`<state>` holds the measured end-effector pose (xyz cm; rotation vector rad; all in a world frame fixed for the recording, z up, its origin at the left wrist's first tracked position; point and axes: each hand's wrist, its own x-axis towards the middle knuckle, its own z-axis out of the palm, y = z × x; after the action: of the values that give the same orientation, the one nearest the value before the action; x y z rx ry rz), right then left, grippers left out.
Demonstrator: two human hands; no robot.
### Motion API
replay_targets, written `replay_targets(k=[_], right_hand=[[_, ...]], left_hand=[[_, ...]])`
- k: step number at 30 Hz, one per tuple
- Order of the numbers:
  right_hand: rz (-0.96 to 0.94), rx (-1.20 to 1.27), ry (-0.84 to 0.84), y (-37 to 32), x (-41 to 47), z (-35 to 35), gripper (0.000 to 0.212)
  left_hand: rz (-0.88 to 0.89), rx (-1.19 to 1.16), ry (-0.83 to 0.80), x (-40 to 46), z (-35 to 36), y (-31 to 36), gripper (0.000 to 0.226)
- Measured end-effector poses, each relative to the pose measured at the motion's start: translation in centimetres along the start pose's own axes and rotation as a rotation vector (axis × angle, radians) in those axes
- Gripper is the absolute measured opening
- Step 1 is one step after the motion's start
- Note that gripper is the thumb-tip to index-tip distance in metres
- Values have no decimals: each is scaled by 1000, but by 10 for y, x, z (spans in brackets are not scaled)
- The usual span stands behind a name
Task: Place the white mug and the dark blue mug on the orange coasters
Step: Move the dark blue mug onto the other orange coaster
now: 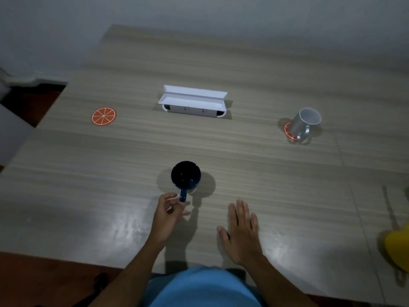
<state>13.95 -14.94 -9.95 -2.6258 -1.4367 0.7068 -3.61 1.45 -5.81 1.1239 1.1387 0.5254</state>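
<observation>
The dark blue mug stands upright on the wooden table, near the front centre, its handle pointing toward me. My left hand is just behind the handle with loosely curled fingers. The index fingertip touches the handle, and the thumb is apart below it. Flat on the table to the right lies my right hand, fingers extended and holding nothing. At the far right the white mug stands on an orange coaster, covering most of it. A second orange coaster lies bare at the far left.
A white box with an open flap sits at the table's middle back. A yellow object lies at the right edge. The table's left edge drops to a dark floor.
</observation>
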Motion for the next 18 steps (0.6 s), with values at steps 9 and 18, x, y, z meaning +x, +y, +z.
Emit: replay_targets(k=[9, 18], right_hand=[[12, 6, 7, 0, 1, 2, 83], [21, 18, 34, -2, 0, 0, 84]], left_hand=[[-23, -75, -110, -3, -6, 23, 4], [-151, -50, -291, 5, 4, 31, 28]])
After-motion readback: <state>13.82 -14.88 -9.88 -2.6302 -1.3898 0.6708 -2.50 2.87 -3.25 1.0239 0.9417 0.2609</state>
